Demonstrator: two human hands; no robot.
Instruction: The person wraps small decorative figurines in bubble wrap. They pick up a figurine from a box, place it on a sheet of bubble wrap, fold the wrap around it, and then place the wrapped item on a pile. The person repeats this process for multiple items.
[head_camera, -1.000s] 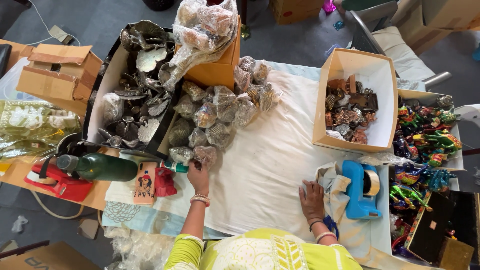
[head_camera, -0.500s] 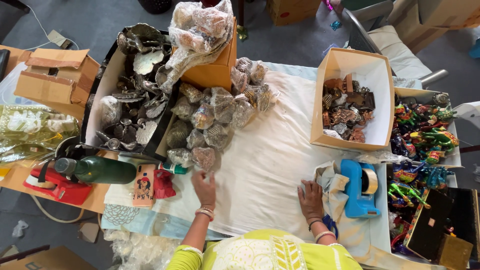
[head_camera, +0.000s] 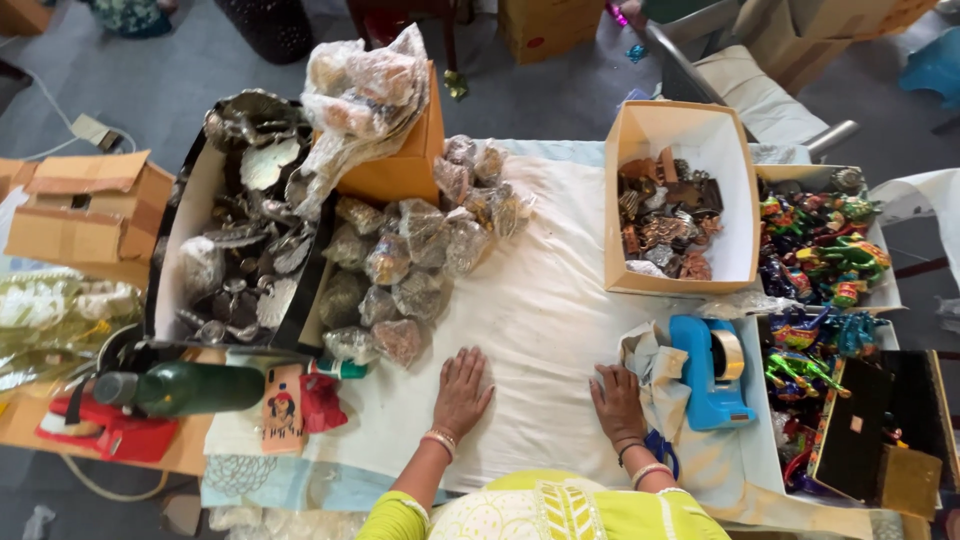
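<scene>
My left hand (head_camera: 461, 392) lies flat on the white cloth (head_camera: 545, 300), palm down, fingers apart, holding nothing. Just left of it is a pile of small objects wrapped in clear plastic (head_camera: 405, 270); the nearest wrapped piece (head_camera: 400, 340) sits a short way from my fingertips. My right hand (head_camera: 617, 402) also rests flat on the cloth, empty, beside a crumpled cloth (head_camera: 655, 375) and a blue tape dispenser (head_camera: 710, 372).
A box of dark metal pieces (head_camera: 235, 250) stands at left, an orange box (head_camera: 405, 165) with a plastic bag behind the pile. A white box of brown figurines (head_camera: 680, 215) and trays of colourful toys (head_camera: 820, 250) are at right. A green bottle (head_camera: 185, 388) lies at the near left.
My left hand has drawn back from the wrapped pile and moved right, settling flat on the cloth. My right hand has stayed in place.
</scene>
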